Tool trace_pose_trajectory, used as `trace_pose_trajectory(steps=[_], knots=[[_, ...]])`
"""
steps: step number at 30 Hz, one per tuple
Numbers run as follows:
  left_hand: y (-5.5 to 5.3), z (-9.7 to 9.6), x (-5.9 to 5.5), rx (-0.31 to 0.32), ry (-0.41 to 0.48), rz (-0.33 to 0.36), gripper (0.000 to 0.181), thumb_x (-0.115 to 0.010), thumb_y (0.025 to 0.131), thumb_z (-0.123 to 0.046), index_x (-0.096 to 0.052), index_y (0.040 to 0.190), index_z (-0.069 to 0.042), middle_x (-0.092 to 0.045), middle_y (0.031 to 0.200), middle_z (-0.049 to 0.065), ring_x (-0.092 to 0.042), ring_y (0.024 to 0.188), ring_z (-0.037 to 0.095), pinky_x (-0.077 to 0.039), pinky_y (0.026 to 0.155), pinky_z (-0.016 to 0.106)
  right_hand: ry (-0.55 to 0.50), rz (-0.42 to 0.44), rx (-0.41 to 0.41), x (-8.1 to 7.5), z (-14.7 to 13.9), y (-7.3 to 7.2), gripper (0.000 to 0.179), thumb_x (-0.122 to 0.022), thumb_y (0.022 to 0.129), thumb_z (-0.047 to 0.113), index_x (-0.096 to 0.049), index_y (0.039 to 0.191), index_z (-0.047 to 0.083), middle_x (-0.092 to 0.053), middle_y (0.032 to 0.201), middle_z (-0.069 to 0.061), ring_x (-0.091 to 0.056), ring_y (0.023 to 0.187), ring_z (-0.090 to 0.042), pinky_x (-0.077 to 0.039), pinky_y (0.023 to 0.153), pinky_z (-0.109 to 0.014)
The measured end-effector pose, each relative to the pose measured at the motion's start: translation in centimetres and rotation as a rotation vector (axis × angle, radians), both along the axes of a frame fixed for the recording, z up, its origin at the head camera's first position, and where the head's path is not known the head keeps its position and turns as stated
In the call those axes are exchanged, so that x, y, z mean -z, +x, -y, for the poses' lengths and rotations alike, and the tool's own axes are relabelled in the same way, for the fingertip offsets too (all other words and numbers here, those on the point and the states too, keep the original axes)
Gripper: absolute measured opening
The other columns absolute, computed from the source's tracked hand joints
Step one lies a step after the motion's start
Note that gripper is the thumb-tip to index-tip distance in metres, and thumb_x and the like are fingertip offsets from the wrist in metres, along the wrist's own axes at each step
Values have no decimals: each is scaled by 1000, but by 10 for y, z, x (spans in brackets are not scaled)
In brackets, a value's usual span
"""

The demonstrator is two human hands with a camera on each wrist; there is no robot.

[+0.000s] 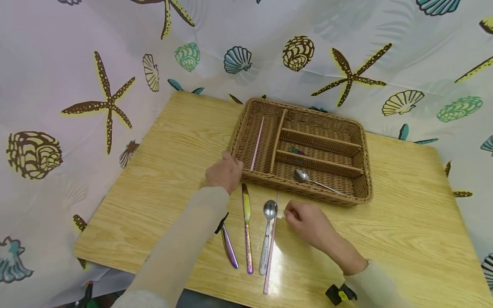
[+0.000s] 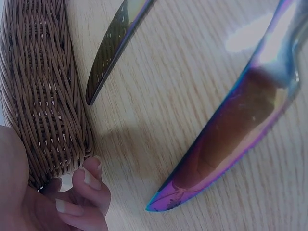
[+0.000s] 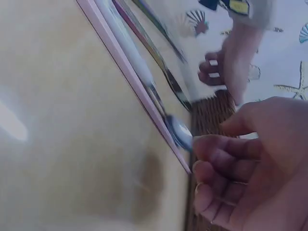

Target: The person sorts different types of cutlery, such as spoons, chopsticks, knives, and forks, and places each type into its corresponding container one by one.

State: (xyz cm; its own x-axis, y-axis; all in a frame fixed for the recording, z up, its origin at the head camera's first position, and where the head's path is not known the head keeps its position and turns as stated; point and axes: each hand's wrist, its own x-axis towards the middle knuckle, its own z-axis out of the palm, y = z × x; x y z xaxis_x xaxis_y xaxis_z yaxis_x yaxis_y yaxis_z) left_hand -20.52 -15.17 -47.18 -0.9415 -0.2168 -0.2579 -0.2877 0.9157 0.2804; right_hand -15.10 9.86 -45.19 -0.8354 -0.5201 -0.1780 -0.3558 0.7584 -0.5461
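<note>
- Wicker tray (image 1: pixel 292 187) lies at the middle of the surface's (image 1: pixel 408 205) far edge; my left hand (image 1: pixel 225 172) grips its near left corner, fingers curled.
- I expect it to be light and fairly stiff, its rough weave unlikely to slip; corners or end walls look best to hold, kept level so the contents don't slide.
- My right hand (image 1: pixel 308 222) is loosely half-curled, seemingly holding nothing, in front of the tray.
- Just beside it, a spoon (image 1: pixel 270 209) and a pink chopstick (image 1: pixel 271 252) run toward the surface's near edge; both look slick, so I'd pinch them mid-length.
- Toward the surface's left edge come a rainbow knife (image 1: pixel 247 226) and a purple knife (image 1: pixel 230 248), partly covered by my sleeve (image 1: pixel 192 231); handles are the safe hold, and these blades are in my left hand's way.
- Inside the tray are another chopstick (image 1: pixel 257 143), a second spoon (image 1: pixel 302 175) and some rainbow piece (image 1: pixel 296 151), mostly hidden by a divider.
- Shell-printed cloth (image 1: pixel 265 81) hangs behind the far edge, limiting room there.
</note>
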Motion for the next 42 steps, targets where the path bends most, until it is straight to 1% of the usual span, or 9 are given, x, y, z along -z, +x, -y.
trace_pose_trajectory(steps=[4,8,13,18,25,29,35,38,42], knots=[[-1,0,-1,11,-20,5,36,-21,108,-34,-40,108,-4,-43,51,1,-35,41,15,-32,43,31,44,142,-11,13,9,23,25,-55,97,17,-60,73,13,-44,55,8,-37,48,-5,-31,47,-21],[-1,0,-1,19,-26,2,36,-21,108,-33,-40,110,-2,-43,51,1,-36,41,15,-32,42,30,52,174,-26,23,18,35,35,-56,96,16,-49,61,15,-40,53,8,-34,47,-5,-26,44,-20],[0,0,0,14,-39,-29,39,-23,108,-33,-43,114,0,-42,51,1,-35,41,15,-32,42,30,103,182,48,27,27,41,35,-58,90,15,-47,57,17,-41,50,9,-33,44,-6,-24,43,-22],[0,0,2,7,-28,-63,44,-26,107,-32,-43,125,5,-42,50,1,-36,41,14,-34,42,32,263,127,81,24,30,44,39,-58,86,20,-39,52,20,-34,48,8,-28,43,-7,-23,41,-23],[-1,-1,1,12,-15,-54,40,-26,107,-33,-44,116,1,-45,53,2,-37,42,15,-34,42,32,447,-1,90,18,23,52,43,-57,86,23,-33,51,19,-31,49,5,-26,45,-9,-25,40,-25],[-1,-1,2,8,-33,-62,39,-25,107,-33,-45,112,-1,-45,52,2,-37,41,15,-33,42,32,417,5,104,19,17,56,39,-58,83,17,-34,52,18,-32,50,5,-26,44,-8,-24,39,-23],[0,-1,0,7,-26,-49,47,-25,108,-33,-42,129,6,-48,53,4,-39,42,16,-35,44,33,323,45,192,25,6,62,35,-57,84,16,-39,54,18,-39,51,4,-32,45,-9,-27,40,-23],[1,-1,0,13,-16,-36,51,-23,108,-33,-38,135,8,-51,54,5,-40,42,16,-37,45,33,300,24,206,27,-1,65,30,-56,83,14,-42,57,16,-39,51,4,-33,44,-9,-26,39,-23],[1,0,1,14,-13,-35,49,-22,108,-32,-40,132,6,-54,57,7,-42,43,17,-39,46,34,272,-42,212,28,-12,68,23,-56,82,11,-45,62,15,-39,50,4,-31,41,-6,-24,37,-20]])
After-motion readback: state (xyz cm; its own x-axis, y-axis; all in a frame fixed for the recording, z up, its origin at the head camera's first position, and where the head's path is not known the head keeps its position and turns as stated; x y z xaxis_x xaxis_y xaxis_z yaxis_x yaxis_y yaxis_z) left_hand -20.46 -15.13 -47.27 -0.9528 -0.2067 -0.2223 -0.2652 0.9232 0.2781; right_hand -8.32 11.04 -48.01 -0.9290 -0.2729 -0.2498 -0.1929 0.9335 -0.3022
